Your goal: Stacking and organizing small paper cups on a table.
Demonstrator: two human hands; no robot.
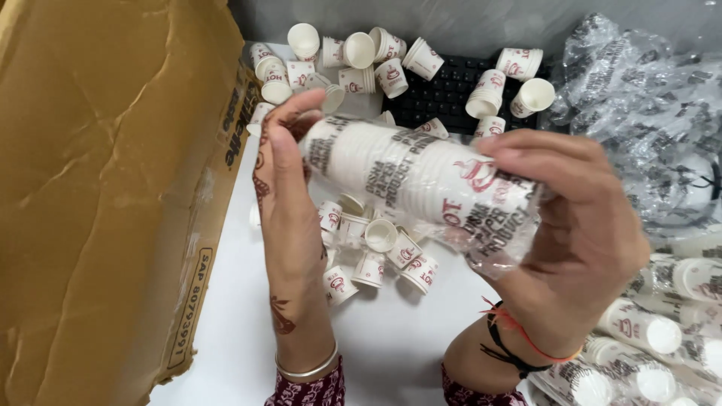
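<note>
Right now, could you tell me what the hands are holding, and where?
A plastic-wrapped sleeve of stacked paper cups: left hand at one end, right hand around the other.

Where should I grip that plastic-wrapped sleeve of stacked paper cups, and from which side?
Probably around both ends, as the hands do now. The sleeve of cups lies nearly level above the white table, a long narrow cylinder. The left hand caps the far-left end; the right hand wraps the end with loose plastic. Come in from the sides; mid-stack grips may let it bend.
</note>
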